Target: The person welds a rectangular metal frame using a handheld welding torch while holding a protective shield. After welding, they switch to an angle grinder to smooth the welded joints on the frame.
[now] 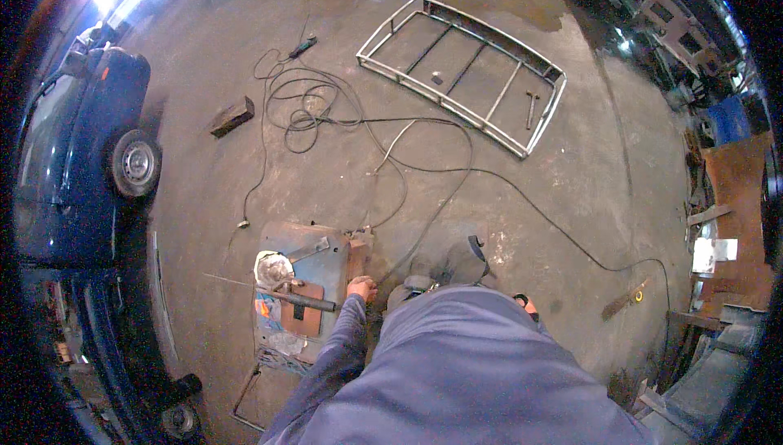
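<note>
Dark-handled tool (pixel 314 303) on worktop (pixel 328 262), just L of L hand (pixel 361 287): fingers curled, grip can't tell; orange-blue wrapper (pixel 263 307) farther L, print blurry; R hand (pixel 530 306) mostly hidden, grip unclear.

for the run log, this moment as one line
left hand: beside cluttered bench, grip unclear | right hand: mostly hidden | floor: metal frame, looping cable

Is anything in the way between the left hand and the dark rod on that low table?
Nothing visible stands between the left hand and the dark rod; bare table edge shows there.
</note>
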`<act>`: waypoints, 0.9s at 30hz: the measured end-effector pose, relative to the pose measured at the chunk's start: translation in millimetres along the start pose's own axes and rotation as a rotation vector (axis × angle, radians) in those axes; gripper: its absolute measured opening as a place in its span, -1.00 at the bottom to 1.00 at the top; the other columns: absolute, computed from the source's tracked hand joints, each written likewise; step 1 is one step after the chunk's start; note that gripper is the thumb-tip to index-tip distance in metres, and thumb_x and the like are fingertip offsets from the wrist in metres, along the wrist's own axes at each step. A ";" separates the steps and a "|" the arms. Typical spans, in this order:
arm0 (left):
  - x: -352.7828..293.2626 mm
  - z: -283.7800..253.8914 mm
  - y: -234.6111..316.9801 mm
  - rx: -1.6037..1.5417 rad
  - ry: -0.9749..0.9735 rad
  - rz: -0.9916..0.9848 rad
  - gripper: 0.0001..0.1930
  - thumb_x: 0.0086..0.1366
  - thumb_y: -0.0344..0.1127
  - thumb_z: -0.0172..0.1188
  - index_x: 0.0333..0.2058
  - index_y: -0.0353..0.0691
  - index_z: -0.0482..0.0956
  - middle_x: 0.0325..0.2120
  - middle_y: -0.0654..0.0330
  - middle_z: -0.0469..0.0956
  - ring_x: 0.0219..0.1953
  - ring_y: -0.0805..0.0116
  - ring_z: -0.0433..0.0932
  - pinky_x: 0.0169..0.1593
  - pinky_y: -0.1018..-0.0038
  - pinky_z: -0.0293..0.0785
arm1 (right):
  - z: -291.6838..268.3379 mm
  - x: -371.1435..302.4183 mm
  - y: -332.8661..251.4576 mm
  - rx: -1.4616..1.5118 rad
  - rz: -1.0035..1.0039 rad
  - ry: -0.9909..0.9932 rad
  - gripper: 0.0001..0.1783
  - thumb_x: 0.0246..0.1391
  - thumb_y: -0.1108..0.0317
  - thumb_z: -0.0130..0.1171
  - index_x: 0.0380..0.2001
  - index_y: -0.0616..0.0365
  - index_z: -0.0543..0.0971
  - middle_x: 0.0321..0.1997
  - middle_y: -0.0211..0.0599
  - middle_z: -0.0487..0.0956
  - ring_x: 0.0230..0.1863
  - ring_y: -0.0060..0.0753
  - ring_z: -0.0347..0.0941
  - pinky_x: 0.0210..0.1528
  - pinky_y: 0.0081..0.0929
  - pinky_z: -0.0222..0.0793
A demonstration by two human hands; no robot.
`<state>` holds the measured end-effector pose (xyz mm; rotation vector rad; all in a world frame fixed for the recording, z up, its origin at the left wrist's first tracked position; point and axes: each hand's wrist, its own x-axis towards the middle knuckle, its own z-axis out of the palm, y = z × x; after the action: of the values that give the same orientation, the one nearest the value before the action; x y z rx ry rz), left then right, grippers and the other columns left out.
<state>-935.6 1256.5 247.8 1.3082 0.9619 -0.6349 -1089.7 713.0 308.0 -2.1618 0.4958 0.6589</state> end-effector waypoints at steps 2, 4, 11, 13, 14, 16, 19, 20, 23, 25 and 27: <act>-2.2 1.5 3.9 -0.042 -0.025 0.010 -0.65 0.21 -0.39 0.20 0.00 -0.19 0.49 -0.33 0.01 0.63 -0.48 0.13 0.63 -0.50 0.22 0.57 | 11.4 8.1 12.3 -0.135 0.181 -0.044 -0.60 0.00 0.08 0.17 -0.18 0.09 0.66 -0.13 -0.02 0.64 -0.07 0.07 0.55 -0.04 -0.16 0.46; -5.2 3.4 9.5 -0.088 -0.022 -0.062 -0.67 0.23 -0.41 0.17 0.00 -0.20 0.50 -0.31 0.00 0.63 -0.48 0.14 0.63 -0.49 0.21 0.57 | 23.2 18.1 36.5 -0.170 0.224 -0.062 -0.61 0.01 0.12 0.15 -0.15 0.10 0.64 -0.12 -0.02 0.64 -0.08 0.06 0.56 -0.04 -0.17 0.46; -8.3 21.2 27.4 0.069 -0.048 -0.014 -0.73 0.27 -0.43 0.13 -0.04 -0.22 0.49 -0.39 0.05 0.57 -0.53 0.20 0.56 -0.56 0.26 0.50 | 26.5 47.7 93.5 -0.135 0.128 -0.072 -0.60 0.04 0.27 0.07 -0.05 0.17 0.58 -0.08 -0.01 0.63 -0.09 0.02 0.56 -0.04 -0.20 0.46; -1.6 30.3 30.9 0.090 -0.065 -0.073 -0.75 0.27 -0.44 0.12 -0.06 -0.24 0.48 -0.42 0.04 0.56 -0.55 0.20 0.54 -0.59 0.29 0.45 | 7.4 52.8 92.0 -0.039 0.149 -0.082 -0.60 0.05 0.29 0.06 -0.04 0.17 0.58 -0.06 0.01 0.62 -0.04 0.00 0.55 -0.01 -0.21 0.45; 3.6 34.8 36.7 0.125 -0.030 -0.109 -0.76 0.27 -0.45 0.12 -0.07 -0.25 0.48 -0.43 0.04 0.55 -0.56 0.20 0.53 -0.61 0.30 0.42 | -2.2 58.9 88.6 0.005 0.196 -0.100 -0.61 0.06 0.30 0.06 -0.04 0.17 0.58 -0.05 0.02 0.62 -0.02 -0.01 0.54 0.01 -0.22 0.44; 13.9 53.3 43.8 0.270 -0.056 0.097 -0.77 0.27 -0.43 0.13 -0.09 -0.23 0.50 -0.45 0.08 0.55 -0.58 0.21 0.52 -0.62 0.32 0.42 | -22.6 71.2 85.8 -0.107 0.064 -0.128 -0.62 0.13 0.26 0.02 -0.03 0.15 0.58 -0.06 0.00 0.62 -0.01 -0.01 0.54 0.02 -0.20 0.43; 21.9 92.0 63.0 0.379 -0.159 0.336 -0.75 0.28 -0.42 0.13 -0.06 -0.24 0.51 -0.41 0.07 0.58 -0.55 0.22 0.56 -0.58 0.35 0.47 | -45.9 92.0 87.2 -0.113 0.132 -0.130 -0.60 0.21 0.13 -0.05 -0.06 0.13 0.59 -0.03 -0.06 0.62 0.00 0.07 0.52 0.00 -0.15 0.44; 22.9 106.8 75.1 0.389 -0.141 0.340 -0.73 0.28 -0.41 0.13 -0.03 -0.25 0.51 -0.37 0.06 0.59 -0.53 0.24 0.57 -0.56 0.37 0.49 | -55.0 99.3 88.2 -0.129 0.024 -0.092 -0.59 0.22 0.11 -0.05 -0.07 0.13 0.59 -0.04 -0.06 0.62 0.00 0.06 0.52 0.00 -0.14 0.43; 16.9 158.4 118.3 0.332 -0.102 0.282 -0.68 0.29 -0.39 0.13 0.02 -0.28 0.50 -0.29 0.05 0.62 -0.48 0.26 0.61 -0.50 0.42 0.54 | -86.0 113.9 81.4 -0.482 -0.349 -0.004 -0.63 0.21 0.14 -0.01 -0.09 0.12 0.58 -0.23 -0.10 0.64 -0.20 -0.11 0.58 -0.15 -0.18 0.48; 5.9 186.2 142.1 0.170 -0.105 0.182 -0.67 0.29 -0.38 0.14 0.03 -0.30 0.50 -0.28 0.04 0.62 -0.44 0.27 0.61 -0.48 0.43 0.54 | -112.9 119.8 66.1 0.029 0.063 -0.065 -0.61 0.08 0.24 0.09 -0.04 0.15 0.58 -0.12 -0.04 0.62 -0.11 -0.10 0.57 -0.04 -0.18 0.48; -4.0 208.0 158.0 0.182 -0.082 0.153 -0.67 0.30 -0.37 0.14 0.03 -0.30 0.49 -0.26 0.04 0.62 -0.40 0.27 0.62 -0.46 0.44 0.55 | -140.1 126.3 44.1 0.414 0.372 -0.096 -0.60 0.05 0.32 0.11 -0.01 0.13 0.57 -0.13 -0.05 0.61 -0.17 -0.13 0.57 -0.10 -0.17 0.50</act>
<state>-757.8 1082.5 327.4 1.4893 0.7429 -0.6633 -974.0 559.9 281.6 -1.6556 0.9088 0.7772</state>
